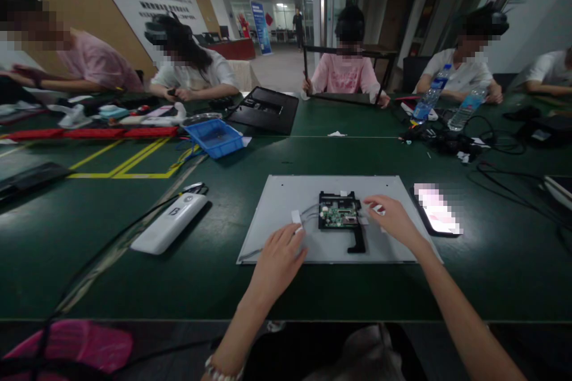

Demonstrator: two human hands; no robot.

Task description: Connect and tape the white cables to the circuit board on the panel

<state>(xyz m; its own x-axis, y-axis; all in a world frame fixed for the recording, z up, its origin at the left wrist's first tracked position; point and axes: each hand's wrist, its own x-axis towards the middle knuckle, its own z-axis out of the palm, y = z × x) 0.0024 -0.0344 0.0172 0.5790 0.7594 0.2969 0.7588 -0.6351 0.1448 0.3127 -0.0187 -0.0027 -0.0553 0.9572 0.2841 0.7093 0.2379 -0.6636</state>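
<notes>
– Where is the green circuit board (338, 215) set?
– It is carried in a black plastic bracket (357, 243), near the middle of a flat, light-grey rectangular panel (286, 196) laid on the dark green bench (187, 297).
– And how are the hands held?
– The left hand (280, 250) is held palm down, fingers loosely spread, tips at a small white tab (295, 216) by thin grey cables (309, 212); whether the tab is touched cannot be told. The right hand (389, 217) is half curled beside the bracket; whether the whitish scrap (379, 210) glimpsed there is gripped cannot be told.
– What is obscured?
– The panel's lower edge is partly covered by both arms, and the black-edged smartphone's (438, 208) screen is pixelated.
</notes>
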